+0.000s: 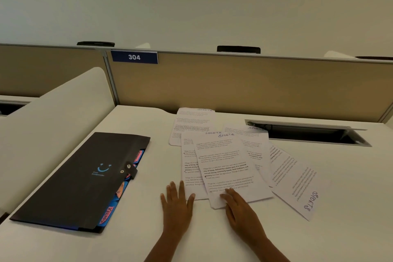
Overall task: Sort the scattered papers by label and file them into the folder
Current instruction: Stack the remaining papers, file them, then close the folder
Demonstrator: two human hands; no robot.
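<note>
Both hands (209,204) flat, fingertips seemingly touching papers (225,168)

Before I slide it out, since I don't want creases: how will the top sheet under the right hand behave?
The top sheet looks thin and light, so it will probably flop if lifted by one edge. It overlaps other papers, so pushing may drag them. The right hand rests open on its near corner, which already looks slightly bent.

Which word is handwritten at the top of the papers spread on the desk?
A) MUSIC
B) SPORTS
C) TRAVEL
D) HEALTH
B: the top paper carries "SPORTS" in handwriting at its head, and the sheet lying turned at the right shows the same word.
</note>
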